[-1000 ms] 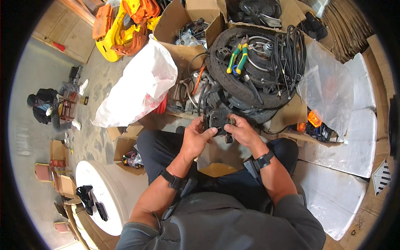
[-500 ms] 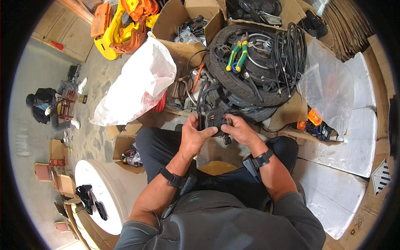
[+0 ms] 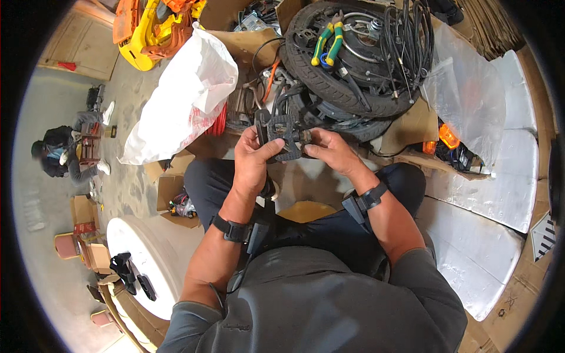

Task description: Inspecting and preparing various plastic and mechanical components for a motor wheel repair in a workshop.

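This looks like a repair workshop. Black tyres with wires lie in a pile on the floor, with green pliers on top. Cardboard boxes, a big white bag and yellow machine parts sit around on the grey concrete floor.

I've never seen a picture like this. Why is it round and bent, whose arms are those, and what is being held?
A wide fisheye camera on the person's head looks down, so edges bend and the forearms enter from below. The left hand and right hand together hold a black bicycle pedal above the lap. Each wrist wears a dark strap. Ahead lie a tyre with green-and-yellow pliers and black cables on it, a white plastic bag to the left, and clear plastic sheeting to the right. Another person sits on the floor, far left.
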The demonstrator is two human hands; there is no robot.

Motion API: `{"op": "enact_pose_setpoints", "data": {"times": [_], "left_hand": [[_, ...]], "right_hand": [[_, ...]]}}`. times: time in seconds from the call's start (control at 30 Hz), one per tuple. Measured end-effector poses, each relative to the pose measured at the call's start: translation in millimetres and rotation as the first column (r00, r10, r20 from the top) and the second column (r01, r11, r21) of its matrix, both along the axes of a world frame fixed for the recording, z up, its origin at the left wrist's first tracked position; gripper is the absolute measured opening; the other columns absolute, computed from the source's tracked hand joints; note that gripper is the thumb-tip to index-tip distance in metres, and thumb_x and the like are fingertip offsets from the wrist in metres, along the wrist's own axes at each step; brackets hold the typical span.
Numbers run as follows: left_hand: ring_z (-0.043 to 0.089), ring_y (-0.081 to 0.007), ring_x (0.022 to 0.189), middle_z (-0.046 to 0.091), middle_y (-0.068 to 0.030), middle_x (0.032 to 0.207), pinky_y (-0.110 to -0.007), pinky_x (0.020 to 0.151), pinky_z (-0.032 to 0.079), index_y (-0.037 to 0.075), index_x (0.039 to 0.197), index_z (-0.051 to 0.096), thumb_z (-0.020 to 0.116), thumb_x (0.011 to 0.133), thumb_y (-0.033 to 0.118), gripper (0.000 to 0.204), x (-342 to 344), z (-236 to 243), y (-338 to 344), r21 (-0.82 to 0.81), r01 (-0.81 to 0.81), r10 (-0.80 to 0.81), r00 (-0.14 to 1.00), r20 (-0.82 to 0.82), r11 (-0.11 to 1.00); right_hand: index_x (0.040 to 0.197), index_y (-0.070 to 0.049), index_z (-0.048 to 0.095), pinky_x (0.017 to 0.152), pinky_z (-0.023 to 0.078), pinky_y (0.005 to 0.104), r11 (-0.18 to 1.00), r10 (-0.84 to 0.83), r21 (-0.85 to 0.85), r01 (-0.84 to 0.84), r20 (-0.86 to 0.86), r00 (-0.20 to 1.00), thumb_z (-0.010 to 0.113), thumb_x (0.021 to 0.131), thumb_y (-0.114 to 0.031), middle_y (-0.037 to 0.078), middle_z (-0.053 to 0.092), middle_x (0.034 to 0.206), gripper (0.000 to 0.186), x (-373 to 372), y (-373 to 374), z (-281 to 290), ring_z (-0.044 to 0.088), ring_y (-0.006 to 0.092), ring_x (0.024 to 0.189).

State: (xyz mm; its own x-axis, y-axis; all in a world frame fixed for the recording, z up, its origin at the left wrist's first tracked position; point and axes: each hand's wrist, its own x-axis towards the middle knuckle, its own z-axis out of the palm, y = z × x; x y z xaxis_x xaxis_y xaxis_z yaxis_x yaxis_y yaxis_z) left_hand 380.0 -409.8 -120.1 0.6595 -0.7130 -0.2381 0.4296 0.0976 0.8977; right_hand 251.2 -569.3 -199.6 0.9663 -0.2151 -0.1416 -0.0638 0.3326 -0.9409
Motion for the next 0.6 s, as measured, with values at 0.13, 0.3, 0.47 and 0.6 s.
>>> {"op": "enact_pose_setpoints", "data": {"times": [0.13, 0.3, 0.47, 0.6], "left_hand": [[0.066, -0.0142, 0.076, 0.068, -0.0082, 0.094, -0.028, 0.065, 0.057, 0.0, 0.105, 0.056, 0.063, 0.081, -0.006, 0.026, 0.4, -0.5, -0.8, -0.052, -0.059, 0.059, 0.998, -0.012, 0.997], [0.067, -0.0186, 0.084, 0.067, -0.0104, 0.098, -0.033, 0.077, 0.055, -0.002, 0.108, 0.056, 0.061, 0.08, -0.001, 0.029, 2.5, -2.3, 5.8, -0.098, -0.045, 0.04, 0.998, -0.056, 0.994], [0.066, -0.0149, 0.076, 0.067, -0.0094, 0.092, -0.028, 0.067, 0.054, -0.001, 0.099, 0.057, 0.061, 0.077, -0.006, 0.024, -1.9, -10.5, 15.3, -0.065, -0.042, 0.034, 0.991, -0.127, 0.997], [0.065, -0.0143, 0.069, 0.068, -0.0102, 0.088, -0.026, 0.059, 0.053, -0.002, 0.097, 0.057, 0.067, 0.077, -0.001, 0.022, -9.3, -13.2, 22.6, 0.184, 0.049, -0.035, 0.996, -0.078, 0.982]], "right_hand": [[0.124, 0.003, 0.053, 0.088, 0.047, 0.0319, 0.993, -0.046, -0.11, 0.041, -0.043, 0.998, 0.062, 0.091, -0.021, 0.009, 0.061, 0.113, 0.042, 2.8, 5.8, -6.1, 0.058, 0.016, 0.101], [0.123, -0.003, 0.05, 0.072, 0.052, 0.0327, 0.972, 0.086, 0.236, -0.02, -0.274, 0.958, 0.045, 0.098, -0.023, 0.007, 0.063, 0.105, 0.032, 2.5, 6.9, -1.8, 0.063, 0.0168, 0.087], [0.12, -0.003, 0.052, 0.063, 0.048, 0.0281, 0.955, -0.054, 0.277, 0.105, -0.186, 0.981, 0.049, 0.097, -0.022, 0.004, 0.063, 0.097, 0.031, 6.2, -1.4, -10.1, 0.062, 0.0135, 0.08], [0.122, -0.003, 0.054, 0.061, 0.045, 0.0236, 0.96, -0.193, 0.181, 0.215, -0.133, 0.972, 0.053, 0.096, -0.02, 0.002, 0.062, 0.092, 0.031, 5.0, -3.5, -2.7, 0.059, 0.0091, 0.075]]}}
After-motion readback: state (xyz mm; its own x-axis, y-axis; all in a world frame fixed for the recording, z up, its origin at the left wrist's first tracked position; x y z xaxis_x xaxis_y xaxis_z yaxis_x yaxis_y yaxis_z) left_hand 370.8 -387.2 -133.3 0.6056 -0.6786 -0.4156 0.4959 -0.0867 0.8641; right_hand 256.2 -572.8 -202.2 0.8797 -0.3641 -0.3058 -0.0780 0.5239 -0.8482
